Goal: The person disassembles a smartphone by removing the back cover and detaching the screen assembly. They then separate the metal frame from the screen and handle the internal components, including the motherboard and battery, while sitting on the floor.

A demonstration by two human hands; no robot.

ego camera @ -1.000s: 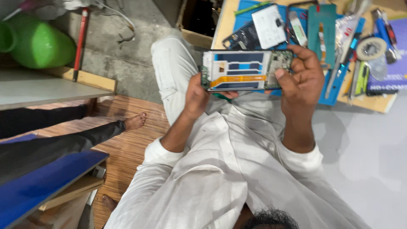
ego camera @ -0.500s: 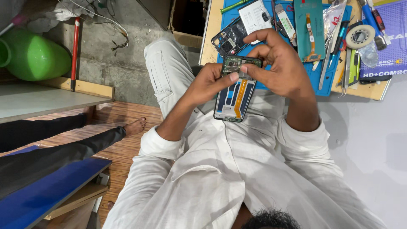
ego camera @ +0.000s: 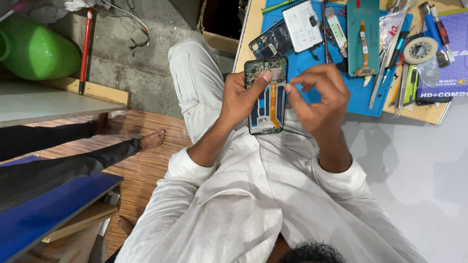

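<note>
My left hand (ego camera: 238, 99) grips an opened phone (ego camera: 266, 96) upright over my lap, thumb pressed on its top. The back is off, showing a green circuit board, a blue inner frame and an orange flex cable. My right hand (ego camera: 319, 97) hovers just right of the phone with curled fingers. Its index fingertip is at the phone's right edge, and I see nothing in it.
A blue work mat (ego camera: 360, 100) on a wooden table holds a black phone frame (ego camera: 270, 45), a white battery (ego camera: 302, 19), a teal phone panel (ego camera: 363, 36), a tape roll (ego camera: 420, 49) and several tools. Another person's leg and bare foot (ego camera: 152, 140) lie left. A green container (ego camera: 36, 48) stands top left.
The phone turned from sideways to upright and came lower toward my lap. My right hand came off the phone's top and now sits beside its right edge.
</note>
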